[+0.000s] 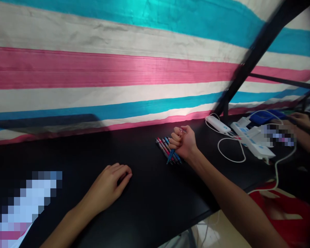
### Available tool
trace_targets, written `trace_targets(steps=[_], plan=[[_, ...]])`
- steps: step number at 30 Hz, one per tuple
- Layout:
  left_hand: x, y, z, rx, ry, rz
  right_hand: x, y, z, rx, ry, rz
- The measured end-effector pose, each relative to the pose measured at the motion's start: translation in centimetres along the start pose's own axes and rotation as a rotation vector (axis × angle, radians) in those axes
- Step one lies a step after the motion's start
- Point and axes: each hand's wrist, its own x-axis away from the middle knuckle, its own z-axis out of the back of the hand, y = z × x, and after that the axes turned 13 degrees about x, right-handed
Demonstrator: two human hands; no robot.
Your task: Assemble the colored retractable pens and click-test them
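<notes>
On the black table [144, 203], my left hand [112, 186] rests loosely curled, its thumb and index fingertip close together. No object shows in it. To its right, my right hand [184, 142] is raised a little with the fingers folded in. A blue pen [171, 156] sticks out from the bottom of that fist, and a clear tip shows at the top by the thumb. Just under and behind it, several click pens [162, 147] with red, white and blue barrels lie side by side in a row. The fist hides part of them.
Striped sheeting [119, 69] hangs behind the table. At right are a white power strip [255, 143], a white adapter [217, 124] and looped white cables [232, 161]. Another person's arm [303, 132] is at far right, near a blue object [267, 116]. A red seat [286, 206] stands below.
</notes>
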Motion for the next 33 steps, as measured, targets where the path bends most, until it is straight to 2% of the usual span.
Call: trace_targets(steps=[5, 15, 20, 23, 26, 30, 33], plan=[[0.0, -0.1, -0.2, -0.022, 0.007, -0.008, 0.0, -0.2, 0.1, 0.0, -0.034, 0.003], [-0.2, 0.2, -0.4, -0.005, 0.001, -0.022, -0.2, -0.3, 0.3, 0.05, -0.004, 0.005], [-0.3, 0.2, -0.4, 0.003, 0.001, -0.009, -0.1, -0.7, 0.1, 0.042, -0.035, 0.081], [-0.3, -0.1, -0.5, 0.013, -0.003, -0.003, -0.3, -0.8, -0.7, 0.049, 0.008, 0.159], [-0.4, -0.3, -0.6, 0.016, -0.005, 0.001, -0.4, 0.0, -1.7, 0.183, 0.062, 0.202], [-0.4, -0.2, -0.5, 0.034, -0.005, 0.004, -0.4, 2.5, -2.6, 0.539, 0.115, 0.247], [-0.3, 0.2, -0.4, 0.047, -0.001, 0.012, -0.2, 4.1, -2.9, 0.69, 0.067, 0.194]])
